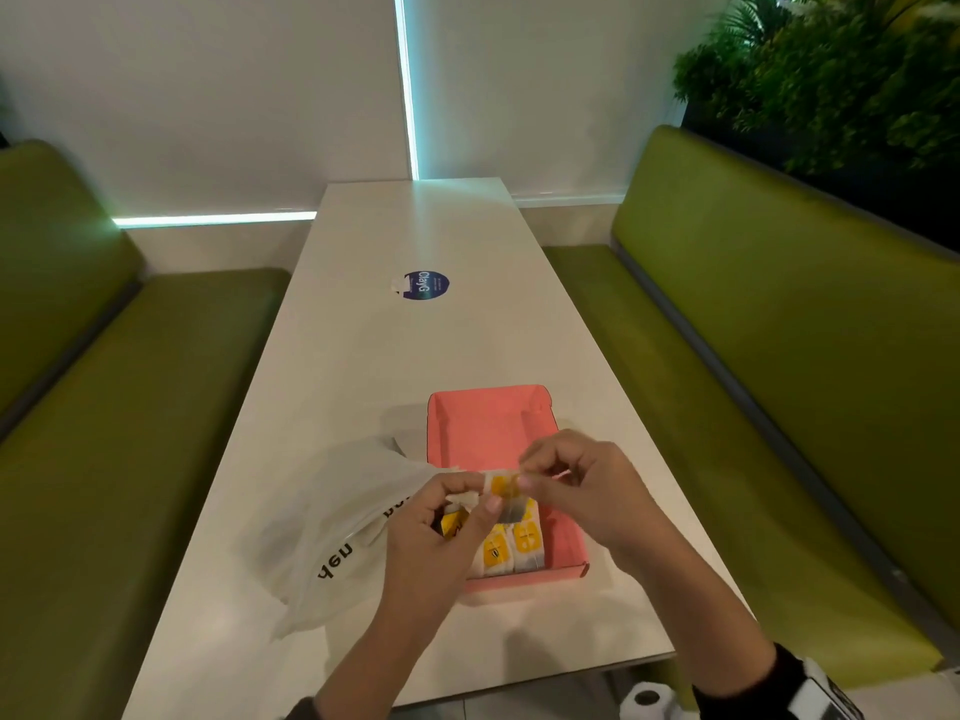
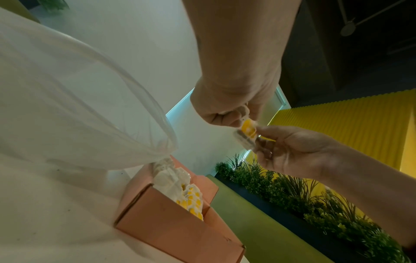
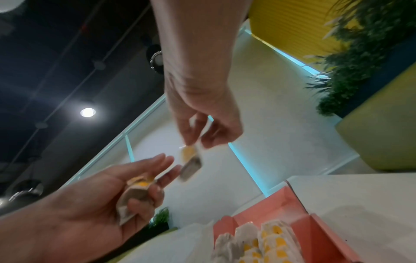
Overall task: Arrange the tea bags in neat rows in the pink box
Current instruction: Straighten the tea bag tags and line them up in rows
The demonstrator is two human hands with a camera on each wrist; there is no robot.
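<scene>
While the right hand (image 1: 571, 485) pinches one tea bag (image 1: 505, 492) above the pink box (image 1: 483, 428), the left hand (image 1: 441, 532) touches its other edge — its lower fingers curled round spare tea bags (image 3: 135, 192). Packed tea bags (image 1: 514, 550) fill the box's near end — a white plastic bag (image 1: 332, 517) lies just left.

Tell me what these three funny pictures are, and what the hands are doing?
No machine here: a person wears three cameras. One is on the head, looking down at a white table. One is on each wrist, looking up along the fingers. On the table lie a pink box, with tea bags lined up at its near end, and a plastic bag. The right hand pinches one tea bag above the box. The left hand holds a few more.
</scene>
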